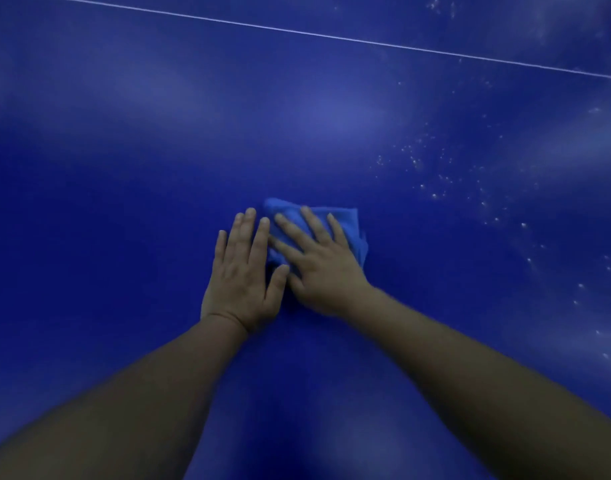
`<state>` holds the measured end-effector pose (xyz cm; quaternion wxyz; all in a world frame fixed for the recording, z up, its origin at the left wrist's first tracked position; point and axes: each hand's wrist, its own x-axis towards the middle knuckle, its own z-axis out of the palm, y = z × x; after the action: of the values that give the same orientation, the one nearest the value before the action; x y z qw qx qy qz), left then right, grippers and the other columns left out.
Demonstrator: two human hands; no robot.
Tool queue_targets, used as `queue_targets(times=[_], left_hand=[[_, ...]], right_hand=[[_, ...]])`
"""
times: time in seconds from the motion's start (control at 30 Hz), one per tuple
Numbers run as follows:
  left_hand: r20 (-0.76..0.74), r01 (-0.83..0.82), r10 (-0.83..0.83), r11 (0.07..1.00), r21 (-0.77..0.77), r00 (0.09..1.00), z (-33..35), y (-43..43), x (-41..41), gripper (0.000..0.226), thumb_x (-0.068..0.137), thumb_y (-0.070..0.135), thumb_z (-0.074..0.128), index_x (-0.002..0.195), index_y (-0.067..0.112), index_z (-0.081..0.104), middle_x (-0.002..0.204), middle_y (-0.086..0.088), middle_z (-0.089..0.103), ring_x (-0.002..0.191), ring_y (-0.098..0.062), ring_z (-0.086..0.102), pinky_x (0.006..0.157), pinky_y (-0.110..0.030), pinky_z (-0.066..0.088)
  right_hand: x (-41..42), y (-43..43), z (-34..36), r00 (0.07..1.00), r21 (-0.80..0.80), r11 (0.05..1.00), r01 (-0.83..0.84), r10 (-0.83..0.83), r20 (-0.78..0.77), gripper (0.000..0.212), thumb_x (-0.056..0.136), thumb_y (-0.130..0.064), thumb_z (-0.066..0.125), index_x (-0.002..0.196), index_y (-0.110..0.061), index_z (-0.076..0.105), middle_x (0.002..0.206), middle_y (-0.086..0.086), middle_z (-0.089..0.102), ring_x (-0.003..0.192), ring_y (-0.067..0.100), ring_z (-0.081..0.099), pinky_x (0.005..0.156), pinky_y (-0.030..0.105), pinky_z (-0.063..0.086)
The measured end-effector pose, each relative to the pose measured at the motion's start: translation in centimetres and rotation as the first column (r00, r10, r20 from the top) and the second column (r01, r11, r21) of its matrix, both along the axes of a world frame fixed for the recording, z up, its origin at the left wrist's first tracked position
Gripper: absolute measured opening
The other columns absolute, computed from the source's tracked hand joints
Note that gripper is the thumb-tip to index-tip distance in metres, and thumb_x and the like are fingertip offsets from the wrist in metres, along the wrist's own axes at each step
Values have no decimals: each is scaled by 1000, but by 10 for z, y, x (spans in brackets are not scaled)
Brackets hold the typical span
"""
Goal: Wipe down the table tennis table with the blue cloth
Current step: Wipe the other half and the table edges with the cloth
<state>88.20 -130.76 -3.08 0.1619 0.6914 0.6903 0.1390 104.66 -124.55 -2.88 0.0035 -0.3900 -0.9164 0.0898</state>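
Plainly, the wipe is under way in the middle of the frame. The small, folded, bright blue microfibre cloth (350, 221) lies flat on the dark blue, glossy table tennis counter (124, 168), just right of centre. The right hand (317, 268) is spread over it with fingers straight and fanned, palm down, gripping nothing. Pressing with a flat palm rather than bunching the cloth looks like a way to keep the whole pad against the surface, so each pass cleans a wide strip.

The left hand (241, 271) lies flat too, fingers straight and close together, on the bare counter just left of the cloth. Its thumb reaches the cloth's lower left edge, though whether it sits on the fabric I cannot tell. It holds nothing, and probably braces the person's lean or steadies the pad's edge.

A thin white line (331, 36) crosses the upper part of the frame, well away from the hands. Toward the right of the frame a scatter of pale specks (435, 181) — droplets or dust, too small to say — marks ground that seems unwiped. My guess is that the cloth should go that way next, under even pressure so it does not roll up.
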Motion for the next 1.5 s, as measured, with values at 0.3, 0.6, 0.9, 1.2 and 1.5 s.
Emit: queue_targets(times=[0.3, 0.6, 0.9, 1.2, 1.5], left_hand=[[-152, -4, -9, 996, -85, 988, 1, 0, 3, 69, 102, 52, 19, 159, 15, 20, 168, -8, 9, 156, -23, -1, 126, -47, -1], [-196, -29, 6, 993, -115, 981, 3, 3, 4, 74, 97, 56, 21, 158, 13, 26, 167, -10, 15, 155, -25, 6, 125, -48, 3], [-181, 25, -22, 1000, 15, 983, 18, 31, 26, 71, 95, 52, 29, 147, 6, 44, 161, -13, 32, 154, -31, 14, 124, -54, 0], [-268, -62, 24, 989, -133, 963, 4, 122, 34, 71, 100, 58, 18, 161, 21, 14, 170, 1, 1, 155, -21, -9, 122, -57, -10], [-84, -60, 63, 998, 33, 994, 1, 117, 28, 74, 99, 58, 15, 160, 15, 15, 169, -3, 5, 156, -20, -7, 124, -53, -7]], right_hand=[[181, 141, 16, 356, -44, 353, 935, -931, 79, 66, 100, -62, 21, 160, -34, 19, 169, -5, 9, 154, 32, 5, 122, 58, 4], [48, 10, 0, 998, -22, 998, 62, -61, 16, 62, 96, -63, 33, 151, -35, 41, 163, -2, 31, 152, 33, 21, 119, 61, 14], [215, 115, 14, 364, -64, 361, 930, -931, 36, 65, 101, -61, 26, 159, -33, 22, 168, -3, 12, 154, 34, 7, 120, 62, 8], [133, 50, -7, 987, 93, 984, 152, -145, -74, 57, 96, -59, 42, 145, -32, 52, 158, -1, 41, 147, 35, 34, 115, 62, 26], [132, 68, 0, 884, 84, 880, 467, -468, -14, 64, 93, -60, 35, 148, -31, 47, 161, -3, 36, 148, 40, 26, 114, 66, 22]])
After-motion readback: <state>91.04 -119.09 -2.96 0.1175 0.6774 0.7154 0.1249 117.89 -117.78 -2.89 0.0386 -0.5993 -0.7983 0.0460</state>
